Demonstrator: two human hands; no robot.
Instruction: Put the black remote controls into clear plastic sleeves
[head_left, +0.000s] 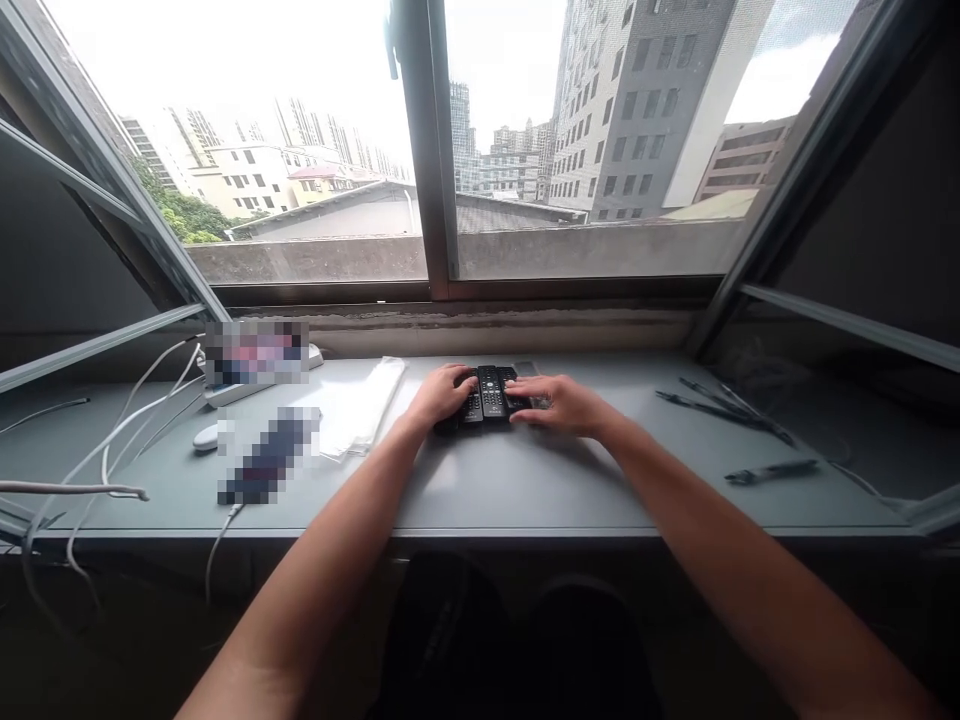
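Observation:
Several black remote controls (491, 392) lie side by side on the grey desk (525, 490), close to the window side. My left hand (444, 393) is closed over the left end of the row, its thumb lying on top of a remote. From the other side my right hand (562, 403) grips the right end, with its fingers over the buttons and its thumb near the lower edge. The middle remote shows between both hands; the outer ones are partly hidden under the fingers.
White sheets or bags (367, 405) lie left of the remotes. Farther left are a pixelated dark object (270, 460), a small white object (205, 438), a white power strip (315, 357) and loose cables (112, 450). Dark pen-like items (772, 472) lie right. A window frame (441, 200) rises behind.

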